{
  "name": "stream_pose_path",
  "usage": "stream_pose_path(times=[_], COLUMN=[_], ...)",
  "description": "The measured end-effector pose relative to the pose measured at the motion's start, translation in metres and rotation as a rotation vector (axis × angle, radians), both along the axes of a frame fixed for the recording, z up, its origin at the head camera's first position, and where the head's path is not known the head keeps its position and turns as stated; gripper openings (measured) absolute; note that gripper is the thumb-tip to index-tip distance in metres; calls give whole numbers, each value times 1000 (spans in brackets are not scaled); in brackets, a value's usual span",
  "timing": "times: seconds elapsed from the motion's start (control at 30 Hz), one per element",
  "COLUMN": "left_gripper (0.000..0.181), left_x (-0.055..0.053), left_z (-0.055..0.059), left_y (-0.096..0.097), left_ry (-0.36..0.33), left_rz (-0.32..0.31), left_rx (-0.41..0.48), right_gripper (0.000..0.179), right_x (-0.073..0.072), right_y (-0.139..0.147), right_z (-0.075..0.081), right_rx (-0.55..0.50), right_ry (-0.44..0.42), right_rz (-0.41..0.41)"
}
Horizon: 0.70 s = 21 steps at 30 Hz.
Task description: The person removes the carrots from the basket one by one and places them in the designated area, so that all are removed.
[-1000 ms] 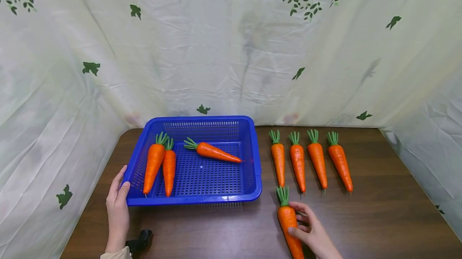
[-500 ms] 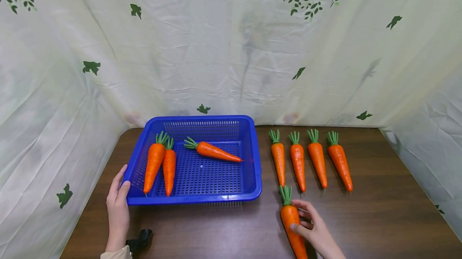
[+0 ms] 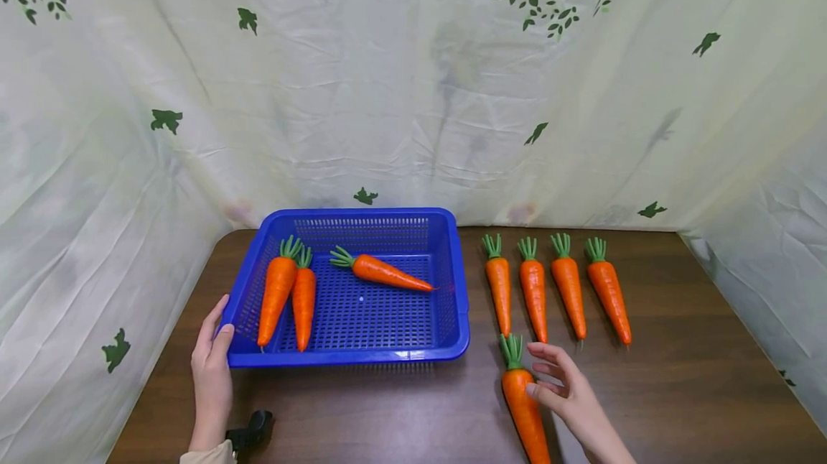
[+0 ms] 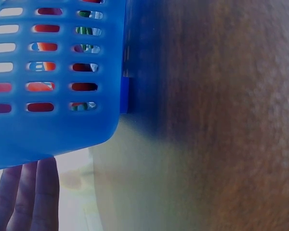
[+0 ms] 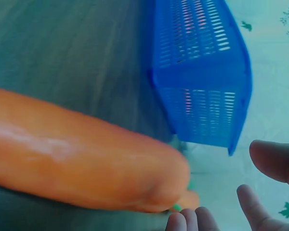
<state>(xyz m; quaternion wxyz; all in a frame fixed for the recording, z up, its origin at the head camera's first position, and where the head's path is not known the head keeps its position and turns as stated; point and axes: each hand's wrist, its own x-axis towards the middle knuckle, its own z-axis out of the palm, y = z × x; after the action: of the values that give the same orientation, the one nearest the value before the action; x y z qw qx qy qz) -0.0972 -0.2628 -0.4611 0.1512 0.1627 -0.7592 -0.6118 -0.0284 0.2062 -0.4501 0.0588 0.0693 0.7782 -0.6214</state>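
Note:
My left hand point(image 3: 212, 370) grips the left rim of a blue plastic basket point(image 3: 349, 358) near its front corner; the left wrist view catches some of its fingers point(image 4: 45, 192) at the rim. Inside the basket lie a large carrot point(image 3: 278, 291), a smaller carrot point(image 3: 304, 306) beside it, and a carrot point(image 3: 390, 274) lying crosswise. My right hand point(image 3: 571, 392) hovers at the right side of the nearest carrot point(image 3: 526, 406), which lies on the table, its leafy end pointing away. Thumb and fingers are spread, with nothing held. In the right wrist view this carrot point(image 5: 86, 156) lies apart from the fingers.
Several carrots, among them one at the row's right end point(image 3: 609, 299), lie side by side right of the basket on the brown table point(image 3: 704, 378). A leaf-printed cloth point(image 3: 388, 90) hangs behind the table and at its sides.
My right hand first shifted the near carrot slightly right, then let go of it and moved a little up and right. The left hand and basket have stayed put.

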Motion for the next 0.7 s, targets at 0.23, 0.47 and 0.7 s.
stream_pose_path(times=[0.23, 0.47, 0.7], left_gripper=[45, 45, 44], left_x=[0, 0, 0], left_z=[0, 0, 0], left_y=[0, 0, -1], left_ry=[7, 6, 17], left_rz=[-6, -6, -5], left_rx=[9, 8, 9], right_gripper=[49, 47, 47], right_x=[-12, -26, -44], right_y=[-3, -6, -13], right_z=[14, 32, 47], right_rx=[-119, -159, -177], right_ry=[-16, 28, 87], right_rz=[57, 159, 254])
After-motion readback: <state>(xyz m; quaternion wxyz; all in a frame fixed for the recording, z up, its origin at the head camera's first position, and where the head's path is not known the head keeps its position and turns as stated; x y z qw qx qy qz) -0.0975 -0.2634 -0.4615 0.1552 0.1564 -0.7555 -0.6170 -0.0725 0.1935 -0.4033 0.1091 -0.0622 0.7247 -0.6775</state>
